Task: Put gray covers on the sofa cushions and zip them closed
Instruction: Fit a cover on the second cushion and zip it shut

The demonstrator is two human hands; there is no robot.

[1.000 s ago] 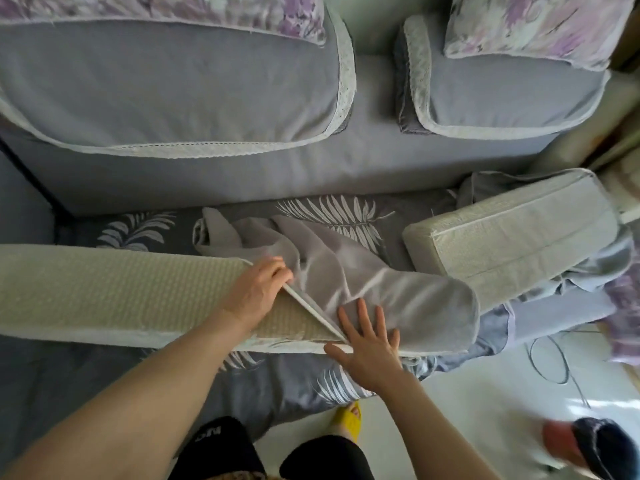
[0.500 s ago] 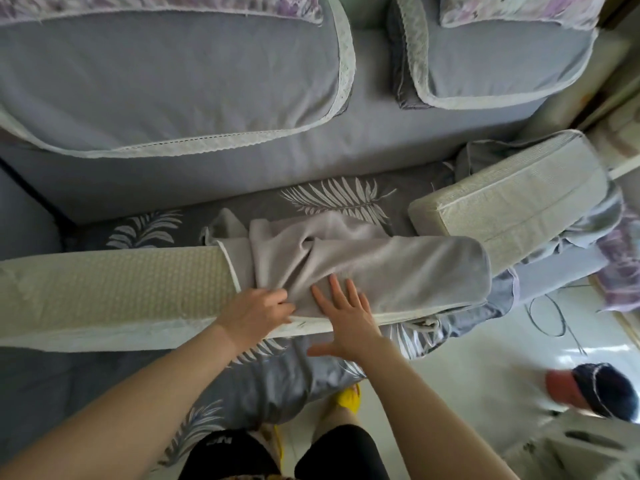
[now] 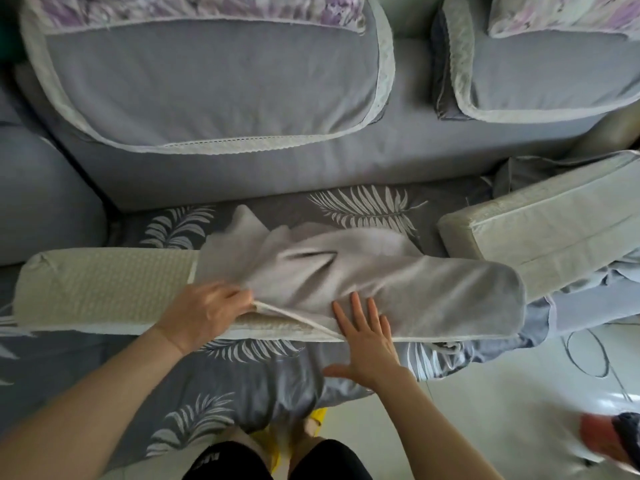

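Head view: a person stands at the front edge of a sofa [image 3: 242,178], looking down at both hands
Cushion [image 3: 104,289]: long beige foam pad lying across the seat, parallel to the front edge, its left part bare
Cover [image 3: 398,289]: gray, pulled over the cushion's right end and bunched in folds toward the middle; its white-piped open edge runs slantwise across the cushion's near side
Left hand [image 3: 204,313]: fingers curled, pinching the cover's piped edge near the cushion's middle
Right hand [image 3: 363,337]: flat, fingers straight and spread, pressing on the covered part at the cushion's near edge, just right of the left hand
Second cushion [image 3: 547,226]: bare beige pad at the right end of the seat, tilted, lying on more gray cloth
Sheet [image 3: 242,386]: dark gray with white leaf print, spread over the seat and hanging over the front edge
Back cushions [image 3: 207,84]: two gray ones with pale trim against the sofa back
Floor [image 3: 485,410]: pale, at lower right, with a thin cable on it
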